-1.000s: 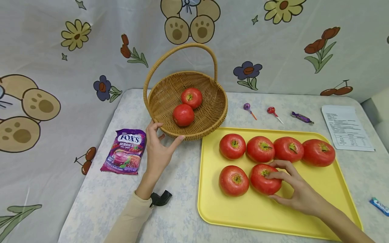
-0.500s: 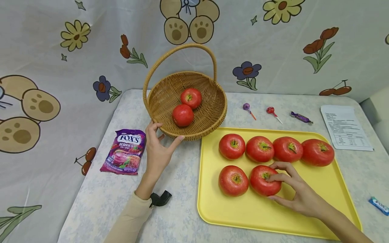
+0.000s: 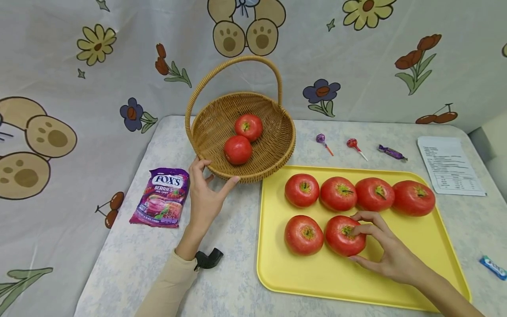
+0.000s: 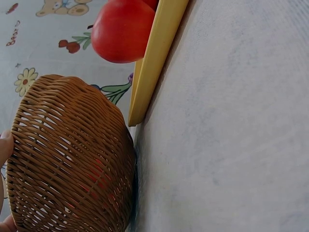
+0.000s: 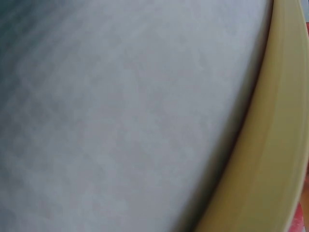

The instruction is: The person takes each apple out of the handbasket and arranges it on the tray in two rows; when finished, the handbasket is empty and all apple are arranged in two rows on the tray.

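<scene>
My left hand holds the near-left rim of a brown wicker basket, its thumb and fingers spread along the edge. Two red apples lie inside, touching each other. In the left wrist view the basket's woven side shows large, with a fingertip at its rim. On the yellow tray, my right hand curls its fingers and thumb round a red apple. Left of it sits another apple. The right wrist view shows only tabletop and the tray's rim, not the hand.
Several apples form a row along the tray's far side. Left of the basket lies a purple candy bag. Behind the tray are two lollipops, a purple-wrapped candy and a printed white packet. A blue-wrapped candy lies at right.
The apple under my right hand has tipped very slightly, and the fingers have shifted a little on it. My left hand and the basket stay put.
</scene>
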